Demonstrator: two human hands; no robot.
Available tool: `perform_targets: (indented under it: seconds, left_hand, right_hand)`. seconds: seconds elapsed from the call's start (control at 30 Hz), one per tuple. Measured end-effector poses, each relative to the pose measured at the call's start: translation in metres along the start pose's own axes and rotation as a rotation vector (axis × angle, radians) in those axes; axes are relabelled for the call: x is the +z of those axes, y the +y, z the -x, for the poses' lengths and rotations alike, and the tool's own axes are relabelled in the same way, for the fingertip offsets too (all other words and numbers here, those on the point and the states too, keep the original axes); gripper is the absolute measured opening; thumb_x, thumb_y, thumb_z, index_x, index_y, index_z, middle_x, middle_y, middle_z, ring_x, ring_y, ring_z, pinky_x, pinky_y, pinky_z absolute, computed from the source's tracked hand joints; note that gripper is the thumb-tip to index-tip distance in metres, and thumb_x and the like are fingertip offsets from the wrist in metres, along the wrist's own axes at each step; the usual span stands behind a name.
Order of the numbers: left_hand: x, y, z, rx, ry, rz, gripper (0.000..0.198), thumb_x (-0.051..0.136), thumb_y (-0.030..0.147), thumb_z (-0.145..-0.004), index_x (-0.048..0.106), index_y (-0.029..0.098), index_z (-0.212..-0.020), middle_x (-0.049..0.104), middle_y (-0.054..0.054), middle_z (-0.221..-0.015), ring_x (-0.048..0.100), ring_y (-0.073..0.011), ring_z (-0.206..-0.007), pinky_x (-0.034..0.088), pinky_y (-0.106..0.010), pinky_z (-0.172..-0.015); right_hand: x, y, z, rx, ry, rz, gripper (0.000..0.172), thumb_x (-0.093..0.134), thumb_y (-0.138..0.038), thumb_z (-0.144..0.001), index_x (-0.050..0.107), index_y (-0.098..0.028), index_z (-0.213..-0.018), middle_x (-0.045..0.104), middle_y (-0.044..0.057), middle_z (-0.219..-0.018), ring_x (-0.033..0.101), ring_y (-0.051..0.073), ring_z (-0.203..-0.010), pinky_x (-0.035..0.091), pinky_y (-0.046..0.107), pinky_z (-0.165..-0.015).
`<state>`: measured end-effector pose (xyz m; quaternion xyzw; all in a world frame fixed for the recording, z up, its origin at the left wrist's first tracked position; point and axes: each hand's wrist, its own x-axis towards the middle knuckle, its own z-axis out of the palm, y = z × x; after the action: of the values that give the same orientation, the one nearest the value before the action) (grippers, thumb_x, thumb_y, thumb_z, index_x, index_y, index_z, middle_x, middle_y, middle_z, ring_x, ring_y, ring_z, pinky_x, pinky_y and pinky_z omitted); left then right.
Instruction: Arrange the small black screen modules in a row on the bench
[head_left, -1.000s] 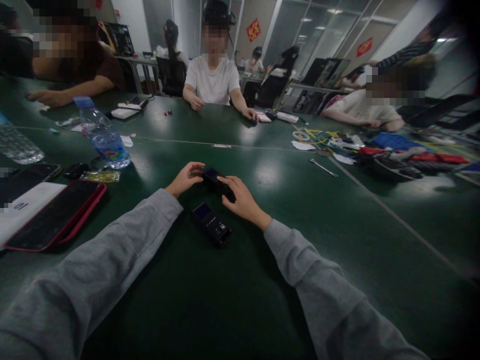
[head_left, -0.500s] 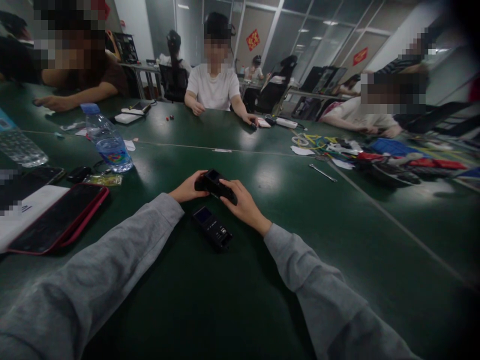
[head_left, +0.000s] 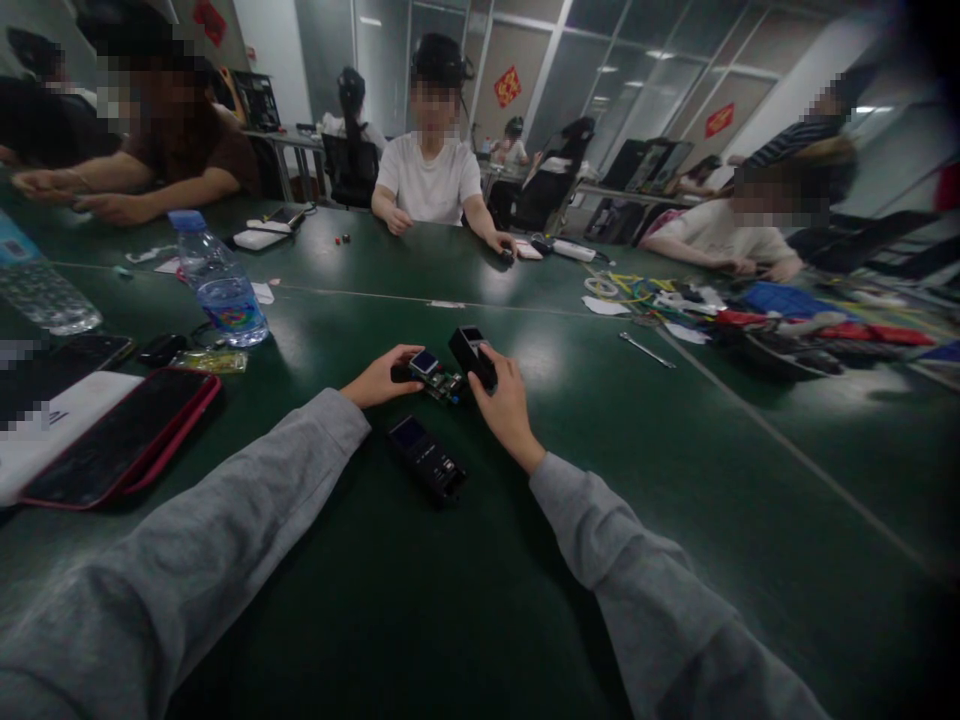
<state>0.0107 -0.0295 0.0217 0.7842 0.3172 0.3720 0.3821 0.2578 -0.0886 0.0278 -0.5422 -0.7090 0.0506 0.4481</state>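
My left hand grips the left end of a green circuit board that carries a small screen. In my right hand is a black plastic casing, tilted and held just right of the board, apart from it. Thumb and fingers close round the casing's lower part. Nearer to me, between my forearms, a black handheld device lies flat on the dark green table. It has a small dark screen at its far end and small light parts at its near end.
Left: a water bottle, a second bottle, a red-cased phone and a yellowish packet. Right: a wrench, then a heap of cables and cloth. Across the table sits a person in white; others sit at both sides.
The black casing has come off the circuit board. My right hand has lifted it up and to the right, while my left hand keeps the board, now exposed.
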Motion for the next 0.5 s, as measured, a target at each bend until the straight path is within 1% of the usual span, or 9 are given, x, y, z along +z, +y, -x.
perform_targets:
  seconds: [0.17, 0.3, 0.37, 0.5]
  left_hand:
    - [0.001, 0.002, 0.001, -0.010, 0.013, -0.005, 0.073, 0.078, 0.033, -0.070, 0.045, 0.019, -0.134, 0.055, -0.015, -0.132, 0.055, -0.0269, -0.120, 0.038, -0.050, -0.106]
    - [0.001, 0.004, 0.002, -0.018, 0.068, -0.049, 0.079, 0.080, 0.032, -0.068, 0.042, 0.019, -0.136, 0.054, -0.014, -0.127, 0.054, -0.0269, -0.118, 0.039, -0.049, -0.104]
    - [0.001, 0.002, 0.002, -0.034, 0.131, -0.096, 0.079, 0.080, 0.032, -0.068, 0.042, 0.020, -0.136, 0.052, -0.013, -0.126, 0.055, -0.0265, -0.113, 0.043, -0.048, -0.099]
    - [0.000, -0.007, 0.001, -0.061, 0.327, -0.193, 0.074, 0.079, 0.027, -0.066, 0.046, 0.022, -0.132, 0.048, -0.011, -0.124, 0.057, -0.0231, -0.102, 0.049, -0.042, -0.086]
  right_hand:
    - [0.001, 0.001, 0.000, 0.003, -0.009, -0.017, 0.045, 0.054, -0.028, -0.089, 0.049, -0.022, -0.133, 0.053, 0.012, -0.118, 0.053, 0.028, -0.110, 0.048, 0.049, -0.095]
    - [0.001, -0.001, 0.000, -0.007, -0.053, -0.036, 0.044, 0.055, -0.029, -0.089, 0.049, -0.022, -0.132, 0.054, 0.011, -0.118, 0.054, 0.027, -0.109, 0.048, 0.048, -0.094]
    - [0.000, -0.003, 0.001, -0.045, -0.098, -0.043, 0.044, 0.056, -0.029, -0.090, 0.049, -0.023, -0.133, 0.054, 0.010, -0.118, 0.054, 0.027, -0.109, 0.048, 0.047, -0.094]
    - [-0.002, -0.010, 0.003, -0.128, -0.197, -0.003, 0.047, 0.055, -0.030, -0.091, 0.046, -0.027, -0.136, 0.053, 0.009, -0.117, 0.054, 0.026, -0.108, 0.050, 0.046, -0.092]
